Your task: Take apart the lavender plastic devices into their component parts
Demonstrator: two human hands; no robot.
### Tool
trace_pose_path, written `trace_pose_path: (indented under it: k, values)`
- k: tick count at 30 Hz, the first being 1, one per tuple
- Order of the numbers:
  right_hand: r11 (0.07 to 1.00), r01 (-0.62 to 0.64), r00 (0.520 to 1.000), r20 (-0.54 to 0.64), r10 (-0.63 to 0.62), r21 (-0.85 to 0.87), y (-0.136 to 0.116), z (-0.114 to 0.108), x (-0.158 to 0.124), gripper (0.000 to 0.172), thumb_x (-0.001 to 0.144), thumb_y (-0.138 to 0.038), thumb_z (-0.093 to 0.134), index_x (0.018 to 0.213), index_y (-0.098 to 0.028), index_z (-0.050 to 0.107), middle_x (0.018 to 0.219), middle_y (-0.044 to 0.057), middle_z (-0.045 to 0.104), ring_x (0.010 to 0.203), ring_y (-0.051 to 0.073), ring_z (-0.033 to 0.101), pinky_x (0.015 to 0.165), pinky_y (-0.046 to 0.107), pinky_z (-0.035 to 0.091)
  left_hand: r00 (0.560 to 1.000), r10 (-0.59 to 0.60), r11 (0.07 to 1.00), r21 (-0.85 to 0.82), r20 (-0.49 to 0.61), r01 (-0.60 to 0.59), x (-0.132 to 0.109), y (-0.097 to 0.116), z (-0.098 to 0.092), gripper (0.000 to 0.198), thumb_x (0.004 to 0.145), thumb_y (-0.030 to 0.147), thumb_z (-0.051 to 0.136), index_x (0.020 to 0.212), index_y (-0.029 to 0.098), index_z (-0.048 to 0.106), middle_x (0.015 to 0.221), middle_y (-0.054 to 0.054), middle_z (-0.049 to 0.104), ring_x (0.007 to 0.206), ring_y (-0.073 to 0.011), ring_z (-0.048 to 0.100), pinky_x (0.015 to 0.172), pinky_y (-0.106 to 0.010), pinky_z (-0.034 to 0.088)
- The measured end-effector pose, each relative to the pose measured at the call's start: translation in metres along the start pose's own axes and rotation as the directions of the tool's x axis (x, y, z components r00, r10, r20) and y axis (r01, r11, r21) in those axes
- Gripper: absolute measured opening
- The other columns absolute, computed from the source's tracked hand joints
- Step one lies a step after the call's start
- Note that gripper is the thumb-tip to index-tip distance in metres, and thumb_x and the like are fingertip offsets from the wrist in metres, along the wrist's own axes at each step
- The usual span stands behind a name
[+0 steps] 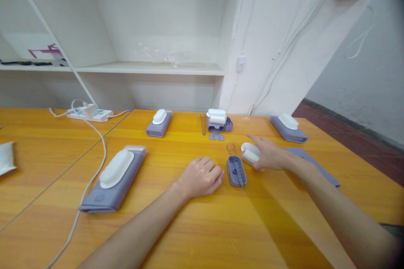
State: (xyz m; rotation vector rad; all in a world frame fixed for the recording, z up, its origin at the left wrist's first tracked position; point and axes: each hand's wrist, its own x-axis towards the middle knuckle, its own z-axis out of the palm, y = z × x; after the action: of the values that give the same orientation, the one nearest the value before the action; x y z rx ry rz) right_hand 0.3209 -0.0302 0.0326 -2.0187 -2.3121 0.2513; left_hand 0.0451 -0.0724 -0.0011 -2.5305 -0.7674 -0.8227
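My right hand (268, 154) has its fingers around the edge of a white oval piece (251, 151) with a thick white block on it, low over the table. Part of that piece is hidden by the fingers. My left hand (202, 176) rests curled on the table, its fingers folded under. Between the hands stands a small purple-grey open case (232, 176) with a metal coil spring (240, 174) lying inside it. Just behind the case lies a thin copper-coloured wire coil (231, 149).
Purple-grey holders with white oval tops lie at left (116, 172), back (160, 122) and right (288, 127). A similar assembly (216, 118), a long spring (203, 124) and a flat frame (216, 135) sit behind. A flat purple-grey piece (315, 166) lies under my right forearm. A white cable (103, 151) crosses the left.
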Motion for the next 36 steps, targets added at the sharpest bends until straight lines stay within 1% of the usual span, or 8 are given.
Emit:
trace_pose_path:
  k: [4, 10, 16, 19, 24, 29, 32, 36]
  values:
    - [0.999, 0.024, 0.999, -0.03, -0.023, 0.037, 0.004, 0.005, -0.003, 0.09, 0.054, -0.024, 0.068, 0.138, -0.013, 0.038, 0.125, 0.015, 0.055, 0.11, 0.029, 0.054, 0.089, 0.036, 0.042, 1.0, 0.0, 1.0, -0.003, 0.003, 0.0, 0.0, 0.0, -0.001, 0.025, 0.089, 0.026, 0.044, 0.067, 0.018, 0.052, 0.061, -0.002, 0.054, 0.061, -0.0139, 0.051, 0.054, -0.027, 0.034]
    - [0.996, 0.071, 0.994, -0.087, -0.065, 0.06, 0.008, 0.002, -0.008, 0.06, 0.062, -0.024, 0.065, 0.122, -0.019, 0.055, 0.117, 0.008, 0.063, 0.102, 0.026, 0.06, 0.089, 0.034, 0.046, 1.0, -0.003, 1.0, 0.0, 0.0, 0.003, 0.0, 0.0, -0.001, 0.025, 0.089, 0.026, 0.044, 0.067, 0.018, 0.052, 0.061, -0.002, 0.054, 0.061, -0.014, 0.051, 0.054, -0.028, 0.034]
    - [0.992, 0.117, 0.984, -0.134, -0.121, -0.038, 0.014, 0.001, -0.013, 0.045, 0.063, -0.026, 0.067, 0.107, -0.021, 0.063, 0.116, 0.008, 0.06, 0.106, 0.027, 0.056, 0.091, 0.036, 0.044, 1.0, -0.004, 1.0, 0.011, 0.002, 0.004, 0.001, 0.0, -0.001, 0.025, 0.088, 0.027, 0.045, 0.066, 0.019, 0.052, 0.061, -0.001, 0.055, 0.06, -0.0143, 0.05, 0.053, -0.029, 0.033]
    - [0.995, 0.095, 0.982, -0.159, -0.099, -0.033, 0.014, -0.004, -0.02, 0.042, 0.063, -0.028, 0.066, 0.104, -0.022, 0.061, 0.115, 0.008, 0.059, 0.104, 0.027, 0.056, 0.087, 0.036, 0.045, 1.0, -0.007, 1.0, 0.014, -0.005, 0.007, 0.001, 0.0, -0.002, 0.025, 0.088, 0.027, 0.045, 0.066, 0.018, 0.052, 0.061, -0.001, 0.055, 0.06, -0.0142, 0.05, 0.053, -0.029, 0.032]
    - [0.986, 0.115, 0.981, -0.172, -0.094, 0.117, 0.023, -0.019, -0.039, 0.036, 0.074, -0.03, 0.055, 0.11, -0.025, 0.058, 0.111, 0.004, 0.063, 0.1, 0.024, 0.06, 0.085, 0.034, 0.046, 1.0, -0.005, 1.0, 0.013, -0.006, 0.005, 0.001, 0.0, -0.002, 0.025, 0.089, 0.026, 0.045, 0.065, 0.018, 0.052, 0.06, -0.001, 0.055, 0.06, -0.014, 0.05, 0.053, -0.029, 0.031]
    - [0.981, 0.08, 0.969, -0.244, -0.035, 0.175, 0.044, -0.034, -0.057, 0.046, 0.072, -0.032, 0.055, 0.117, -0.023, 0.058, 0.121, 0.004, 0.061, 0.109, 0.028, 0.057, 0.095, 0.039, 0.044, 1.0, -0.008, 1.0, 0.009, 0.001, 0.008, 0.001, 0.0, -0.002, 0.024, 0.088, 0.026, 0.046, 0.066, 0.018, 0.052, 0.061, -0.001, 0.055, 0.06, -0.0142, 0.05, 0.053, -0.028, 0.031]
    - [0.982, 0.064, 0.985, -0.166, -0.034, 0.178, 0.054, -0.045, -0.069, 0.042, 0.074, -0.038, 0.055, 0.113, -0.022, 0.062, 0.118, 0.006, 0.063, 0.109, 0.029, 0.057, 0.095, 0.04, 0.044, 1.0, -0.007, 1.0, 0.007, 0.0, 0.007, 0.001, 0.0, -0.002, 0.024, 0.088, 0.026, 0.046, 0.066, 0.018, 0.052, 0.061, -0.001, 0.055, 0.06, -0.0141, 0.05, 0.054, -0.028, 0.031]
    - [0.987, -0.053, 0.993, -0.094, 0.068, 0.154, 0.071, -0.056, -0.083, 0.039, 0.075, -0.043, 0.056, 0.106, -0.024, 0.067, 0.109, 0.005, 0.068, 0.101, 0.028, 0.062, 0.086, 0.035, 0.049, 1.0, -0.004, 1.0, 0.005, 0.005, 0.004, 0.001, -0.001, -0.001, 0.025, 0.089, 0.027, 0.045, 0.066, 0.018, 0.052, 0.061, -0.001, 0.055, 0.061, -0.0142, 0.05, 0.055, -0.028, 0.031]
